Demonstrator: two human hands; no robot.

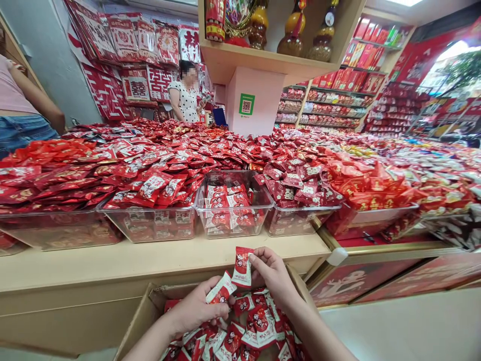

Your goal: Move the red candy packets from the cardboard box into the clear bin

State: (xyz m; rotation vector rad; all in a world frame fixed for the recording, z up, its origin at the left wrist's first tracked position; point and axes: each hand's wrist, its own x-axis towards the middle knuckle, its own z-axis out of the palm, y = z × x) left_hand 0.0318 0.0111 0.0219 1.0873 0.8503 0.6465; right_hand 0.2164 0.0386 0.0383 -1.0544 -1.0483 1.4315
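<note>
So, biggest first: there's a long cream wooden desk (165,258), and in front of it a brown cardboard box (143,316) of loose red-and-white foil packets (259,326). On the desk sits a clear plastic bin (235,207), straight ahead past both hands; the right hand (272,273) is a bit nearer to it.

That hand pinches a red-and-white pillow-shaped packet (243,266) over the box, long axis pretty much upright, pointing binward. The left hand (203,303) grips a matching white-and-red packet (221,289) lower down, slanting up to the right, its tip right by the other's bottom end.

Writing-wise: a green-framed QR code sign (247,106), 囍 on the maroon wrappers (289,193). Print on the held ones? Too tiny for me, honestly.
</note>
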